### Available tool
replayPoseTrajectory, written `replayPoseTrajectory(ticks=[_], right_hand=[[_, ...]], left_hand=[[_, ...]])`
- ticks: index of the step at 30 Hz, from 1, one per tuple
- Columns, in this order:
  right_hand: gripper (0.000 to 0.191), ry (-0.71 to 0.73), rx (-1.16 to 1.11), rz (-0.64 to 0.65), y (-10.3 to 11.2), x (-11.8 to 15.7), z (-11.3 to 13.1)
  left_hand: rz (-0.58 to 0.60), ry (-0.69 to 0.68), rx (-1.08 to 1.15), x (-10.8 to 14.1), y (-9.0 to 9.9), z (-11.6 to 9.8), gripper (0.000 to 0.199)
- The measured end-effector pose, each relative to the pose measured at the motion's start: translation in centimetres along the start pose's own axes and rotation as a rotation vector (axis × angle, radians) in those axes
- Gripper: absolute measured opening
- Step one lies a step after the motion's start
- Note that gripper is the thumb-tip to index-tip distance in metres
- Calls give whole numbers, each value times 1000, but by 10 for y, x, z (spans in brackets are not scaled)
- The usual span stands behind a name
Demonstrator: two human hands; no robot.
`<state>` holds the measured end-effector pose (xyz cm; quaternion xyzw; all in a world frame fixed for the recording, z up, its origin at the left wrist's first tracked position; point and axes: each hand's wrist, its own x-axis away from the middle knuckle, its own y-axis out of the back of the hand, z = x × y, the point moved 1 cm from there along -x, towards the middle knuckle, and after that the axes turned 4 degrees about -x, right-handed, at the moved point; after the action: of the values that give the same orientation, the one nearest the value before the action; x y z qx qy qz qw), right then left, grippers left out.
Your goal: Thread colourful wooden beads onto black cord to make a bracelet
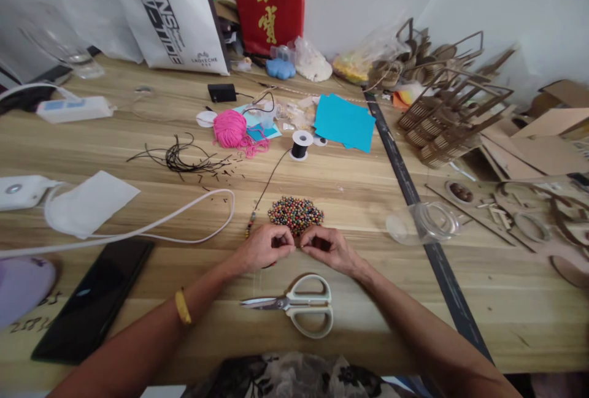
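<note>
A heap of small multicoloured beads (pixel 296 213) lies on the table just beyond my hands. My left hand (pixel 269 246) is closed in a pinch at the heap's near left side. A black cord (pixel 272 178) with a few beads strung on it (pixel 250 224) runs from a white spool (pixel 300 145) to this hand, which covers its lower part. My right hand (pixel 329 248) pinches thumb against fingers close to the left fingertips; whatever is between them is too small to make out. Below both hands lie scissors (pixel 294 304) with pale handles, blades pointing left.
Black cord pieces (pixel 179 159), pink yarn (pixel 230 129) and blue sheets (pixel 344 122) lie farther back. To the left are a dark phone (pixel 94 300) and a white cable (pixel 184 217). Clear round containers (pixel 426 224) and small brown baskets (pixel 444 122) stand at the right.
</note>
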<state>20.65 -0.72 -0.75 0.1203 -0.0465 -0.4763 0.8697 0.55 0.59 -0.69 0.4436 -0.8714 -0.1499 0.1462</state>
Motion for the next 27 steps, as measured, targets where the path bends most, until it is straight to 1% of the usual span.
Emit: replayPoseTrajectory(ticks=[9,20,23,27], right_hand=[[20,-5,-5,-3,-1,0,1],[19,-23,18,-22,-1,0,3],[18,-5,18,-32,-1,0,3],[19,53,41,-20,1,-1,3]], left_hand=[[10,9,3,0,0,-1,10],[7,8,8,0,0,1,10],[10,18,19,0,0,1,10],[15,18,16,0,0,0,10]])
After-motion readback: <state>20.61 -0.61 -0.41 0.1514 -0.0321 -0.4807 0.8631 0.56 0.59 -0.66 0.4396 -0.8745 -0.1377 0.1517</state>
